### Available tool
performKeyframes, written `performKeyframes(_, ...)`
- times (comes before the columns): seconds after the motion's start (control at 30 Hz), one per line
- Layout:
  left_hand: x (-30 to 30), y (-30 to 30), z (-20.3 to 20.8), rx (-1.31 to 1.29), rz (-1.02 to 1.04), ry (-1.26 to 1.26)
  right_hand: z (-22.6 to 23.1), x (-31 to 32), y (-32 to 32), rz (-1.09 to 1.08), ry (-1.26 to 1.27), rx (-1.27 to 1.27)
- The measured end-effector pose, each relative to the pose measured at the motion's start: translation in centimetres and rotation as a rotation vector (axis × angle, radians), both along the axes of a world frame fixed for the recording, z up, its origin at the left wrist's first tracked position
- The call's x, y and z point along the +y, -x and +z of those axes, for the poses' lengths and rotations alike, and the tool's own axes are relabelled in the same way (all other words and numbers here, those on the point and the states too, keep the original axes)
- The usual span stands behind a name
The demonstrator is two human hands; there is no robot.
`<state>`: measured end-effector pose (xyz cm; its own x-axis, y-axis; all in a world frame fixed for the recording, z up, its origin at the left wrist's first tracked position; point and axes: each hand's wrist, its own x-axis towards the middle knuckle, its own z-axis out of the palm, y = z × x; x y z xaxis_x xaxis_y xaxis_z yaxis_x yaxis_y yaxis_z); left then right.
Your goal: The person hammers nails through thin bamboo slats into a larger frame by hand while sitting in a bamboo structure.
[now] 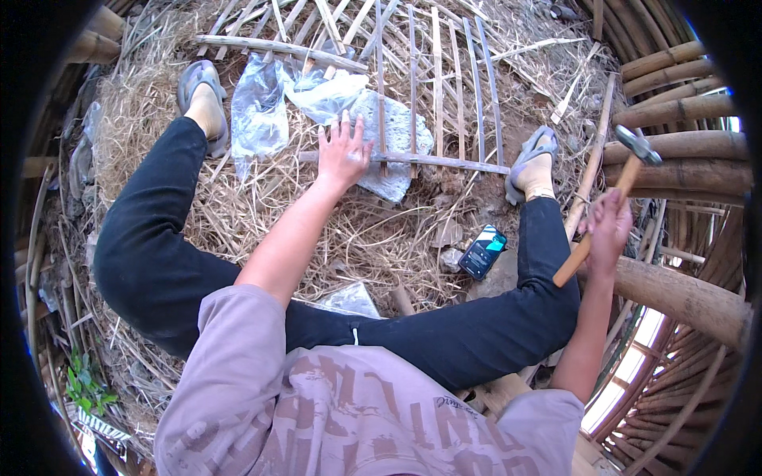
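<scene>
Two trouser legs (432, 341), dark, bend outward around the work area. A phone (483, 251) lies face up beside the right shin; its display detail is too small to read. The right hand (609, 226) is closed around the wooden handle of a hammer (625, 179), concealing the handle's middle. The left hand (343, 155) lies palm down, fingers extended, over the left part of a crosspiece (456, 163), hiding a section; finger pressure cannot be determined. The crosspiece passes over a pale, pitted stone block (384, 186). Thin, spaced slats (438, 87), brown and grey, run away from it; their far ends blend into straw (139, 159).
</scene>
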<state>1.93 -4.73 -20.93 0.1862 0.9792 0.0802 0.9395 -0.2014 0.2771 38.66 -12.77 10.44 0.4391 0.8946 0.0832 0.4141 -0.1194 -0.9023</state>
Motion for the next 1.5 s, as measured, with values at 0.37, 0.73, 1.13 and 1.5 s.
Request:
performKeyframes(0.37,-0.1,-1.3,-1.0,-0.088,0.034,-0.051,-14.0,-5.3,20.0,0.09,0.35,0.492)
performKeyframes(0.73,-0.3,-0.8,-1.4,-0.065,0.055,-0.105,-21.9,-4.9,21.7,0.032,0.468,0.627)
performKeyframes(1.13,-0.3,-0.7,-0.8,-0.078,0.048,-0.112,-23.6,-4.5,22.8,0.044,0.528,0.827)
performKeyframes(1.5,-0.2,-0.6,-1.3,-0.085,0.044,-0.152,-23.3,-4.3,23.0,-0.166,0.296,0.872)
